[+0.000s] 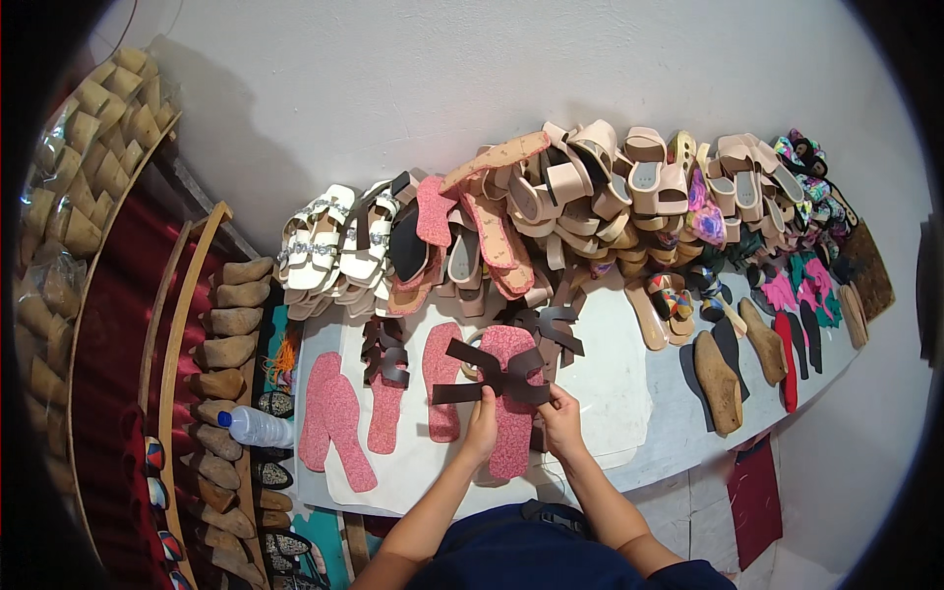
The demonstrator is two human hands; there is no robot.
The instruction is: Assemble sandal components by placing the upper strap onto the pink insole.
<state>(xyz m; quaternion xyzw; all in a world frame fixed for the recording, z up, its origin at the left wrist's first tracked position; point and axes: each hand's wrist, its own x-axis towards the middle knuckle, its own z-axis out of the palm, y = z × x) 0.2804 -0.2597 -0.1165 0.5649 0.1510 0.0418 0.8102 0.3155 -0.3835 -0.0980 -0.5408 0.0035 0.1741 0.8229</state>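
Above the table, my left hand [481, 428] and my right hand [562, 423] hold a dark brown sandal strap [492, 378] with crossed, splayed ends. It lies across a pink speckled insole [509, 442], which sits between my hands; whether my fingers grip the insole too is hidden. Fingers of both hands are closed at the strap's lower edge. Beside my left hand lies a single pink insole [442, 393]. Further left, another brown strap [385, 352] rests on an insole [384, 423], near two overlapping insoles [339, 418]. More brown straps [551, 324] lie just behind.
White sandals [320, 241] and beige heeled sandals [580, 177] are piled along the wall. Wooden shoe lasts [720, 383] lie at the right. A rack of lasts [231, 349] and a water bottle [258, 427] border the left. White sheets [615, 413] cover part of the grey tabletop [678, 442].
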